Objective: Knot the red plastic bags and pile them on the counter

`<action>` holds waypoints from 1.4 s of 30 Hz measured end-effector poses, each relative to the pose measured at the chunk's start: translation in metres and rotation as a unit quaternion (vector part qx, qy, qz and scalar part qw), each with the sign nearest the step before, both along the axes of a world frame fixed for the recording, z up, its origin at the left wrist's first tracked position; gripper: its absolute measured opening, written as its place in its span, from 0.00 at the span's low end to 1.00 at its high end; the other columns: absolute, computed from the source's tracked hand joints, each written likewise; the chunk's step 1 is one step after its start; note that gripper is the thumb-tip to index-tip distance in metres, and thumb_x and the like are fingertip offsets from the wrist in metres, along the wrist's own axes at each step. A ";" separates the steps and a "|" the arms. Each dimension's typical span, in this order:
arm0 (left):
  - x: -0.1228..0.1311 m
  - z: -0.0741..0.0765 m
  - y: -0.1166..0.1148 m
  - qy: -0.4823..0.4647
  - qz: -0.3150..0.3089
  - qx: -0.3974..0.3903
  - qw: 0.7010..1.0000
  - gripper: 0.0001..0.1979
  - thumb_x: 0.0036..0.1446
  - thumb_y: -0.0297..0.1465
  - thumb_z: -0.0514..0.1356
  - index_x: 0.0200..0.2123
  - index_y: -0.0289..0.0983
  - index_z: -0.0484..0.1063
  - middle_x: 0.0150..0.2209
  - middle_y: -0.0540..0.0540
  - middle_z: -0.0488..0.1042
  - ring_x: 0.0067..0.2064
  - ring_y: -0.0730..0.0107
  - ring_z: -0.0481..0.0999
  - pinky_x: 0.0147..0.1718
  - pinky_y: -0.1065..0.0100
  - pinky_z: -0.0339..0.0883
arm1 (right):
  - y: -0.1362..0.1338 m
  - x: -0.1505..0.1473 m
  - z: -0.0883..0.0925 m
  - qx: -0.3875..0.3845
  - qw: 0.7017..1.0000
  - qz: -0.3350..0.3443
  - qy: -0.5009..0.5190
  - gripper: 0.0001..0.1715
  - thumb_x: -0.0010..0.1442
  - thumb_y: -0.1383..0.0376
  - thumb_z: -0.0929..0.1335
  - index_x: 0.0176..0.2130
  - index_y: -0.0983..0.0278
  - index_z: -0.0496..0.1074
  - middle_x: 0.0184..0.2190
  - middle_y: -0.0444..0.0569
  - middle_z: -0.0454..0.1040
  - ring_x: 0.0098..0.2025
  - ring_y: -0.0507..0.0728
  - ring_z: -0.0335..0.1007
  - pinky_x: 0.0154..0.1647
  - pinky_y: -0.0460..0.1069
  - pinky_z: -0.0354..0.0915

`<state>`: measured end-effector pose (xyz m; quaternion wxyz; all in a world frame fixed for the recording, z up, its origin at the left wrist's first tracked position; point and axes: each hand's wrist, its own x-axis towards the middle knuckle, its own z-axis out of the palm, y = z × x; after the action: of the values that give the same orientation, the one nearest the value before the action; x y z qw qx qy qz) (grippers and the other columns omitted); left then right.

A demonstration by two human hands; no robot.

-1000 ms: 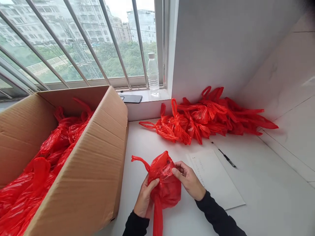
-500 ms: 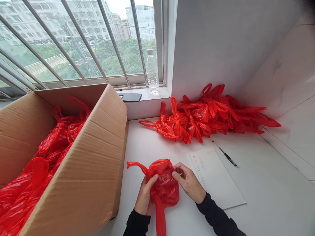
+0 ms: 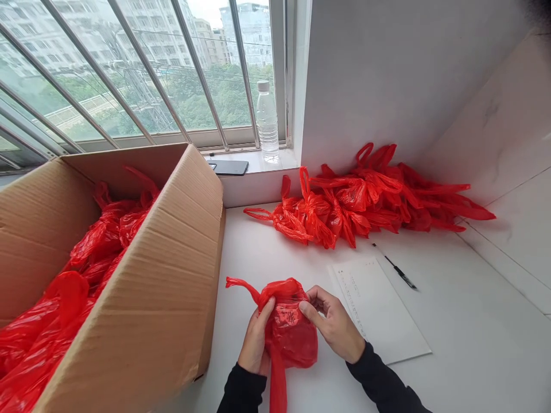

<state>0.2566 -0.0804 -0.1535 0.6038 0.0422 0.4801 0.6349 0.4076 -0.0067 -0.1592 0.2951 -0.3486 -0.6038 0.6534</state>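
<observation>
Held up over the white table is a red plastic bag (image 3: 295, 338), its handles trailing to the upper left and down toward me. Dark printing or writing shows through the film near its top. My left hand (image 3: 255, 338) grips the bag's left side, the thumb pressed on its front. My right hand (image 3: 333, 324) pinches its upper right edge between thumb and fingers. Whatever fills the bag is hidden by the red film. Just right of my right hand lies a sheet of paper (image 3: 383, 310) with lines of small writing.
An open cardboard box (image 3: 172, 252) full of red bags (image 3: 103, 235) stands at left. More knotted red bags (image 3: 357, 201) are heaped along the wall. A black pen (image 3: 401, 272) lies beyond the paper. On the sill are a water bottle (image 3: 268, 126) and a dark phone (image 3: 230, 167).
The bag's film is drawn tighter over the printed patch, which shows flatter. Both hands and the bag have shifted slightly to the right in view.
</observation>
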 end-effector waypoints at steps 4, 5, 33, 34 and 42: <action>-0.003 0.001 -0.006 0.018 -0.037 0.008 0.999 0.21 0.53 0.36 0.67 0.49 0.35 0.76 0.43 0.40 0.82 0.47 0.49 0.79 0.44 0.61 0.71 | 0.004 0.002 -0.005 -0.045 0.998 -0.011 0.034 0.19 0.63 0.49 0.66 0.34 0.62 0.68 0.29 0.43 0.69 0.32 0.54 0.64 0.36 0.49 0.62; -0.004 0.001 -0.008 0.030 -0.046 0.011 0.998 0.19 0.52 0.35 0.68 0.48 0.36 0.77 0.42 0.41 0.82 0.47 0.49 0.79 0.42 0.62 0.70 | 0.005 0.003 -0.007 -0.057 0.997 -0.014 0.042 0.19 0.63 0.48 0.65 0.35 0.62 0.69 0.30 0.43 0.70 0.32 0.54 0.65 0.36 0.49 0.62; 0.000 -0.015 -0.014 0.039 -0.063 0.028 0.997 0.31 0.49 0.35 0.71 0.57 0.42 0.69 0.47 0.41 0.78 0.45 0.59 0.79 0.45 0.63 0.69 | -0.002 -0.002 -0.028 -0.149 0.985 0.023 0.077 0.27 0.65 0.51 0.65 0.59 0.58 0.60 0.45 0.51 0.77 0.48 0.60 0.73 0.52 0.57 0.65; 0.002 -0.014 -0.014 0.050 -0.067 0.030 0.996 0.31 0.48 0.35 0.72 0.56 0.42 0.69 0.47 0.41 0.78 0.46 0.58 0.78 0.44 0.63 0.69 | -0.003 -0.002 -0.029 -0.158 0.983 0.033 0.084 0.28 0.65 0.52 0.65 0.60 0.58 0.60 0.44 0.51 0.78 0.48 0.60 0.74 0.52 0.57 0.65; 0.005 -0.007 -0.012 0.152 -0.049 0.024 0.987 0.31 0.47 0.36 0.71 0.54 0.40 0.67 0.39 0.43 0.78 0.39 0.63 0.77 0.40 0.64 0.69 | -0.005 -0.004 -0.023 -0.166 0.978 0.056 0.113 0.25 0.64 0.49 0.65 0.55 0.58 0.70 0.49 0.52 0.77 0.48 0.62 0.73 0.49 0.56 0.67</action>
<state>0.2615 -0.0927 -0.1608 0.5531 0.1764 0.5485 0.6017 0.4035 -0.0119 -0.1823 0.2630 -0.2819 -0.4683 0.7950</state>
